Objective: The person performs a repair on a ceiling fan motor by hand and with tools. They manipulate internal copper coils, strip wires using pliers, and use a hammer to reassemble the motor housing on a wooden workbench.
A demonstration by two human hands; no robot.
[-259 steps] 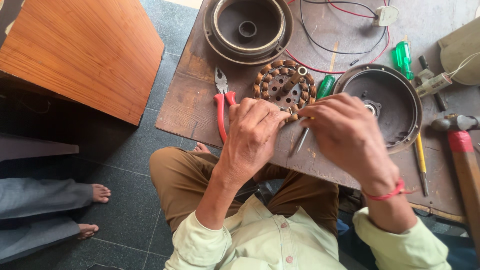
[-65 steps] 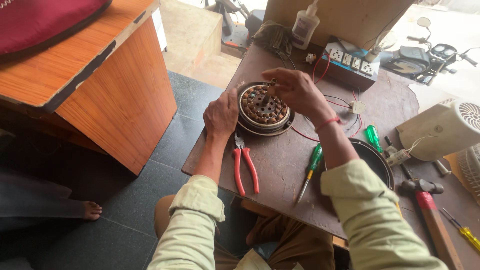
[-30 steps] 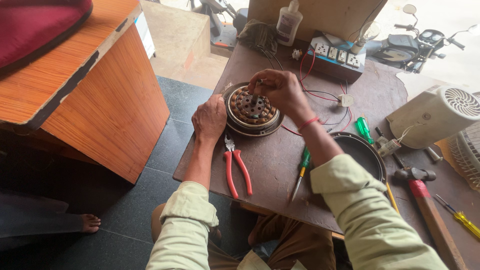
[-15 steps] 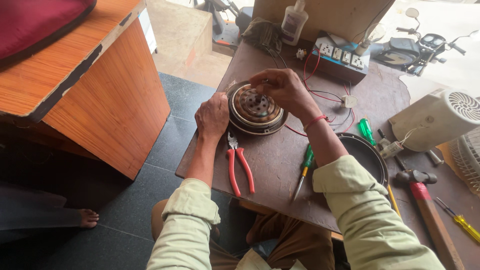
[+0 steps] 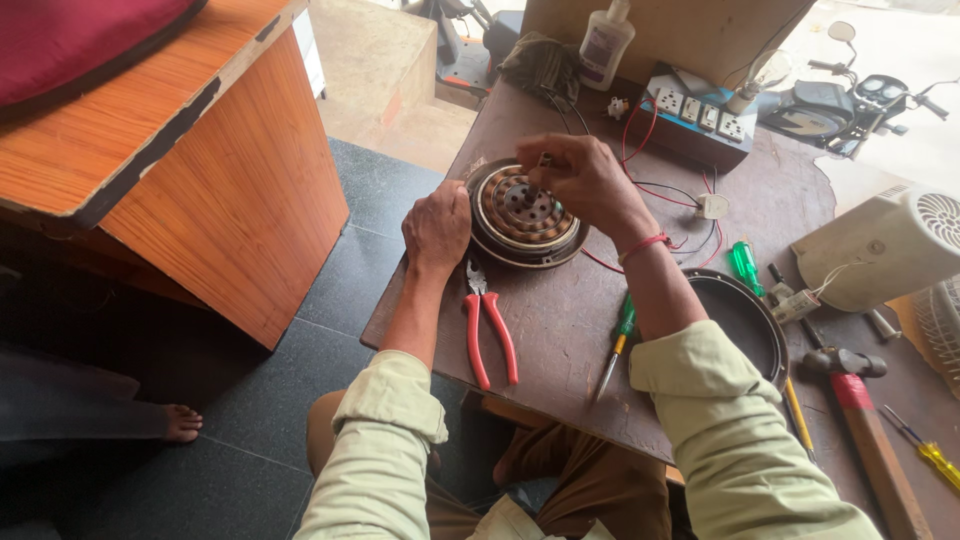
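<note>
A round fan motor, with copper windings seated in a metal housing (image 5: 520,215), lies on the brown worktable (image 5: 570,330). My left hand (image 5: 438,225) rests closed against the housing's left rim. Above the motor's centre hovers my right hand (image 5: 580,175), fingers pinched on a small part or shaft end; what it pinches is too small to tell. Red-handled pliers (image 5: 490,340) lie just below my left hand. A green-handled screwdriver (image 5: 618,340) sits beside my right forearm.
A round motor cover (image 5: 745,320), another green screwdriver (image 5: 745,265), hammer (image 5: 860,420), yellow screwdriver (image 5: 925,455), socket board with red wires (image 5: 695,115), bottle (image 5: 605,40) and white fan casing (image 5: 880,245) crowd the table. An orange wooden desk (image 5: 200,190) stands left; someone's bare foot (image 5: 180,422) is nearby.
The winding ring was in both hands near the table's front, then went into the far housing. In the last second my right hand rose to the motor's centre; my left stayed on the rim.
</note>
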